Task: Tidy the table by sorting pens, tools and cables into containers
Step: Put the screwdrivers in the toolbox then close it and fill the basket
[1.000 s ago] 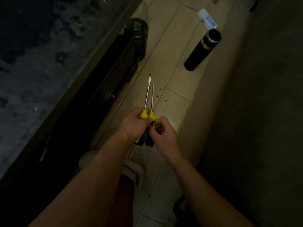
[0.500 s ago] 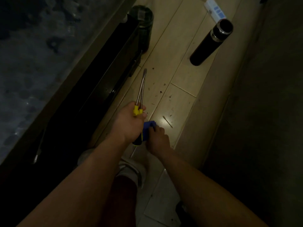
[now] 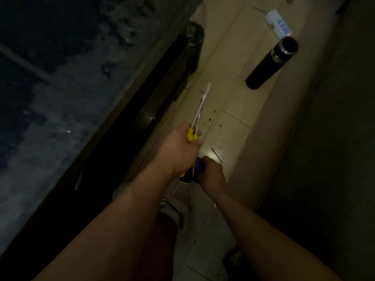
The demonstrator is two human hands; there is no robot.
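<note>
Forward, left hand around 2 screwdrivers, right hand around blue object.

A dimly lit domestic interior is indicated. A pale tiled floor is seen beside a low dark furniture unit. A black flask and a small white box are placed on it.

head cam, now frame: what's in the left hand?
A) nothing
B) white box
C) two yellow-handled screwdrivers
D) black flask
C: the left hand grips two screwdrivers by their handles, yellow collars at its fingers and shafts pointing ahead. The black flask sits away from both hands, and the right hand holds a blue object.
</note>
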